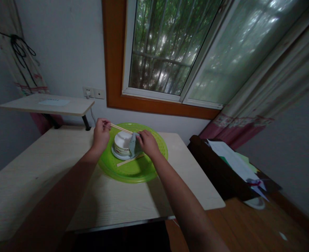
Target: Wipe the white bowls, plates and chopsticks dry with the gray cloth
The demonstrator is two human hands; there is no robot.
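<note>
My left hand (102, 131) is closed on one end of a pair of chopsticks (120, 128), held above the back of a round green tray (114, 176). My right hand (147, 140) pinches a grey cloth (133, 144) around the other end of the chopsticks. The cloth hangs down beside a stack of white bowls (122, 140). Under the bowls is a pale plate (117, 155) on the tray. In front of the plate, another pair of chopsticks (129, 161) lies on the tray.
The tray rests on a light wooden table (117, 203). A small raised shelf (75, 107) with a paper on it stands at the left back. A window (167, 52) is behind. At right, papers (230, 155) lie on a dark brown piece of furniture (212, 175).
</note>
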